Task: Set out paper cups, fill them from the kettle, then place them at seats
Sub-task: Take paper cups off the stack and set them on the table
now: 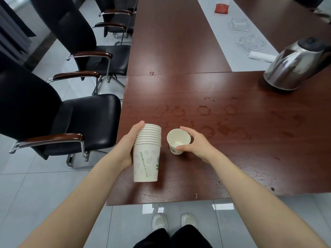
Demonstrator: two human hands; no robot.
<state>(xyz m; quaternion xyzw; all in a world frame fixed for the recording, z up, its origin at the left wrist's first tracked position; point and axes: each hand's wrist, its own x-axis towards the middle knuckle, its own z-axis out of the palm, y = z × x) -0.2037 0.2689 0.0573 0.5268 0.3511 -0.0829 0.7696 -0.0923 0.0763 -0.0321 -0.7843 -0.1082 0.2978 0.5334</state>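
Pinches light, crushable white paper cup by its wall with right hand fingers; curls left hand round likely stiffer nested white cup stack

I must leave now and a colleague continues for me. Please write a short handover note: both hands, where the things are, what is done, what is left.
Left hand grips the stack of paper cups, upright, near the left edge of the table.
Right hand holds one empty cup, tilted, beside the stack.
Kettle stands far right on the table, no hand on it.
Done: one cup is apart from the stack.
Left: set the cups down, fill them from the kettle, place them at the chairs.
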